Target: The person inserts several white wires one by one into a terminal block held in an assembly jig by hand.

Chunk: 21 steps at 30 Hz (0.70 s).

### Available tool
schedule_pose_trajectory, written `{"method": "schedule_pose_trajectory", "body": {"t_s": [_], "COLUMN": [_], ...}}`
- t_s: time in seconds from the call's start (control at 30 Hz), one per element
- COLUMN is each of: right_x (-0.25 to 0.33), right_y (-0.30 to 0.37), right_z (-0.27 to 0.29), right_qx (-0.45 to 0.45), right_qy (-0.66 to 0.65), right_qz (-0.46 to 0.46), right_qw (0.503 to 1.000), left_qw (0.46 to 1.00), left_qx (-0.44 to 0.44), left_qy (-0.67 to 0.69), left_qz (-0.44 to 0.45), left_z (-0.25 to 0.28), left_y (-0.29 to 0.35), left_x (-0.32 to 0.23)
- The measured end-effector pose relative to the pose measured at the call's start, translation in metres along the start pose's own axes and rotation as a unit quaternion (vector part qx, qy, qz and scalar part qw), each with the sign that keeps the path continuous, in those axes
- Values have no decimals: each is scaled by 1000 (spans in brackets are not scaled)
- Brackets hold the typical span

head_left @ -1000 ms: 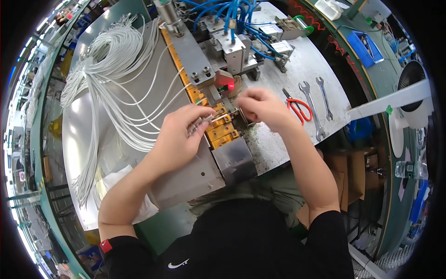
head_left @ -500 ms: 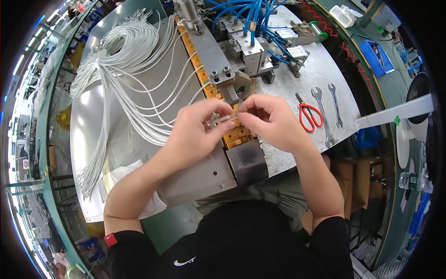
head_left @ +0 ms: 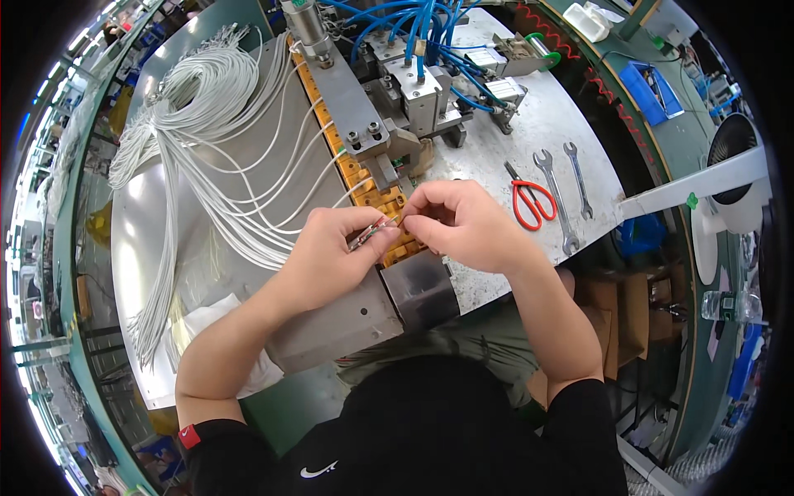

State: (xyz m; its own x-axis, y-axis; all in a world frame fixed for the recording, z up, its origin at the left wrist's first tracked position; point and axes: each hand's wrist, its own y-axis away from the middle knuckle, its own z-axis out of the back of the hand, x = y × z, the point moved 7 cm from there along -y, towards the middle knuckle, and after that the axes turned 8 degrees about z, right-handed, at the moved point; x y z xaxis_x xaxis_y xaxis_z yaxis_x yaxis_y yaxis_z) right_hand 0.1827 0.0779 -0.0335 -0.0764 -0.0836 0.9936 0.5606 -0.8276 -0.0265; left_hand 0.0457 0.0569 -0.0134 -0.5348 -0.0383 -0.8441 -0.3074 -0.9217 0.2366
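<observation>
Slim metallic-looking pieces are held over the left edge of the orange fixture rail, near its lower end. A second ago, the right hand was held out at the rail's right side, apart from the left; now both sets of fingertips are brought together over the rail. The red glow that was seen then on the metal block, just right of the rail, is no longer shown. From this it may be judged that the work has been passed from the rail's right side to fine two-handed handling above it.

Left to right: the white cable bundle is spread well left of the rail, with single cables led up to it. By the left hand, at the rail's left edge, the pieces are gripped between thumb and forefinger, their ends pointed toward the right fingertips. By the right hand, reached in from the rail's right, thumb and forefinger are closed in a pinch just beside those ends; whether anything is gripped there cannot be told. Farther right of the rail, the red-handled cutters are left untouched
</observation>
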Motion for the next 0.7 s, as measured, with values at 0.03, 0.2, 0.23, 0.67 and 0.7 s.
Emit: {"method": "schedule_pose_trajectory", "body": {"t_s": [0.03,0.2,0.23,0.67,0.7], "right_x": [2,8,9,24,23], "right_y": [2,-1,0,6,7], "right_z": [-1,-6,-6,-5,-5], "right_qx": [-15,-29,-30,-39,-28], "right_qy": [11,-8,-7,74,34], "right_qz": [17,-5,-3,57,30], "right_qw": [1000,1000,1000,995,999], "left_qw": [1000,988,987,994,995], "left_qx": [-15,-93,-93,-68,-63], "left_qy": [-11,-64,-65,-35,-23], "left_qz": [-18,-110,-111,-82,-74], "left_z": [-1,5,5,5,5], "left_y": [0,10,10,7,6], "left_x": [-2,-16,-16,-12,-11]}}
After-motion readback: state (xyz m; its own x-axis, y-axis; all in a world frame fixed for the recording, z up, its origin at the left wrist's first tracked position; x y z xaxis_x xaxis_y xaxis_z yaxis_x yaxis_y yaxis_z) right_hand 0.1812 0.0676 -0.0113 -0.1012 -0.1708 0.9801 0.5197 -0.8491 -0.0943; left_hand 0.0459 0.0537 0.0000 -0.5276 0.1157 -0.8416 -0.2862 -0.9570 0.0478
